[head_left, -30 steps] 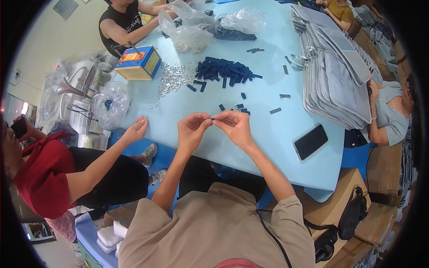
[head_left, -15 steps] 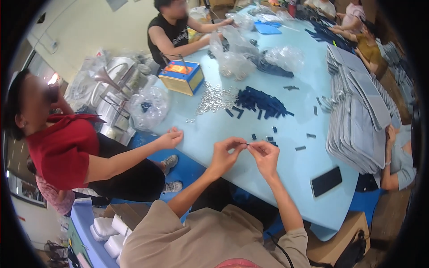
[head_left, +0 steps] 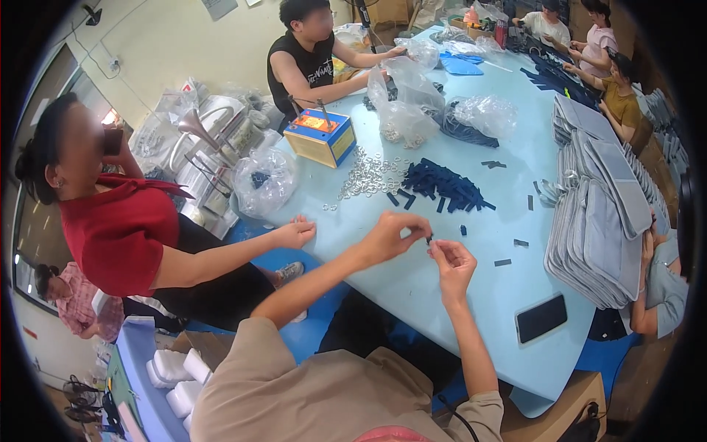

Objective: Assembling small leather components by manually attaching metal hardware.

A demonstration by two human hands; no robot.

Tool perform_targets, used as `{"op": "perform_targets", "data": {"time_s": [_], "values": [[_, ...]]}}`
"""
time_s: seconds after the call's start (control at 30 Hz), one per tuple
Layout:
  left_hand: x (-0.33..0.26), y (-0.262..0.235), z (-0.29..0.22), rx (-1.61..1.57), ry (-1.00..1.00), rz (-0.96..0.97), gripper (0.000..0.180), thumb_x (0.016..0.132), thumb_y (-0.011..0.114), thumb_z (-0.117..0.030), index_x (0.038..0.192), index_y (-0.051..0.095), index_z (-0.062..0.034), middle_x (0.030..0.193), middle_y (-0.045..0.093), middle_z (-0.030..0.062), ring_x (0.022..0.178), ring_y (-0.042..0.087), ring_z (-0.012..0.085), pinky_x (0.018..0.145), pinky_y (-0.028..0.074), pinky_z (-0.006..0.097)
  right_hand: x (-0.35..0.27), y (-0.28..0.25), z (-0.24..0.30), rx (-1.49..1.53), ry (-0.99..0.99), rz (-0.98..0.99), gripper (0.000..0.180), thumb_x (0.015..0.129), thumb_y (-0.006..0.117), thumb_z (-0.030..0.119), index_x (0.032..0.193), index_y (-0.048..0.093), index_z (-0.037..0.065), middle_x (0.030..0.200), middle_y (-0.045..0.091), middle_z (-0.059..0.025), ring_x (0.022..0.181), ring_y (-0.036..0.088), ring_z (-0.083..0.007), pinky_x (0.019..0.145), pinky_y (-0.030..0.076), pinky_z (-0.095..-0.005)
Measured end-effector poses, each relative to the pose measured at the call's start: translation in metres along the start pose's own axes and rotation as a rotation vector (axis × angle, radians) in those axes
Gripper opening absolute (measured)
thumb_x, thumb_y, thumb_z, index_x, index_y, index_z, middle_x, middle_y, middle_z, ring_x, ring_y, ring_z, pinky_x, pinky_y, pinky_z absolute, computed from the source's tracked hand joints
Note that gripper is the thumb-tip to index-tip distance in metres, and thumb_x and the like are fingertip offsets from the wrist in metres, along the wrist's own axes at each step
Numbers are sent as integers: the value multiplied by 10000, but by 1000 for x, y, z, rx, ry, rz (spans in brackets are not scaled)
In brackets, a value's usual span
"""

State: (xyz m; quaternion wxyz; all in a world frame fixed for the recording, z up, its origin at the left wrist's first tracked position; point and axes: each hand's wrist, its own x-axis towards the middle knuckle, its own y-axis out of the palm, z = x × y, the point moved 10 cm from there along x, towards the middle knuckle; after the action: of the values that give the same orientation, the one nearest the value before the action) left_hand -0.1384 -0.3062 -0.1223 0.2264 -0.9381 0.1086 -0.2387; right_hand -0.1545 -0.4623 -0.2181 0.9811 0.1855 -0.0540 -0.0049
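Over the near part of the table, my left hand [head_left: 398, 237] pinches a small dark fabric strip [head_left: 429, 240] between thumb and fingertips. The tips of my right hand [head_left: 453, 264] are closed at the strip's other side; much of the strip is hidden by fingers. Just beyond lies a small dark folded piece [head_left: 463, 230]. A heap of navy fabric strips [head_left: 445, 184] sits farther out, beside a spread of silvery metal rings [head_left: 370, 175]. Several single strips [head_left: 503, 262] lie to the right of my hands.
A black phone [head_left: 541, 318] lies at the near right, below stacked grey padded panels [head_left: 593, 236]. Left of the rings are a blue-and-yellow box [head_left: 320, 138] and a clear plastic bag [head_left: 265, 180]. A person in red [head_left: 121, 228] reaches a hand to the table's left edge.
The view has shifted, so the table sits lower and farther right. My left hand has turned and risen slightly above the right, the dark strip still at the fingertips.
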Motion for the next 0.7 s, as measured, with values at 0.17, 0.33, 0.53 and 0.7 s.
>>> {"op": "perform_targets", "data": {"time_s": [0.17, 0.33, 0.53, 0.7], "values": [[74, -54, -33, 217, 207, 41, 179, 839, 723, 69, 1000, 734, -10, 938, 764, 132, 861, 753, 240, 790, 584, 336, 2, -4, -4, 24, 37, -2, 41, 915, 726, -15, 952, 712, -28, 867, 728, -72, 752, 701, -136, 696, 560, -264], [127, -163, -32, 578, 330, 20, 197, 855, 711, 47, 1048, 739, 18, 976, 769, 152, 943, 754, 246, 839, 577, 341, 0, -2, -18, -13, 127, 35, 42, 904, 725, 8, 939, 704, -4, 870, 725, -65, 733, 695, -133, 654, 540, -264], [133, -320, 24, 861, 186, -187, 159, 860, 682, 39, 1006, 743, 23, 890, 762, 165, 826, 752, 315, 787, 579, 381, -2, 2, -15, -72, 172, 32, 42, 897, 728, 8, 918, 693, -3, 850, 711, -52, 714, 676, -119, 652, 535, -255], [136, -348, 68, 919, 149, -114, 143, 866, 677, 29, 987, 746, -3, 896, 750, 160, 844, 740, 321, 786, 574, 397, -1, -1, -21, -38, 206, 35, 41, 893, 726, 5, 915, 692, -1, 853, 711, -47, 726, 667, -109, 664, 533, -248]]}}
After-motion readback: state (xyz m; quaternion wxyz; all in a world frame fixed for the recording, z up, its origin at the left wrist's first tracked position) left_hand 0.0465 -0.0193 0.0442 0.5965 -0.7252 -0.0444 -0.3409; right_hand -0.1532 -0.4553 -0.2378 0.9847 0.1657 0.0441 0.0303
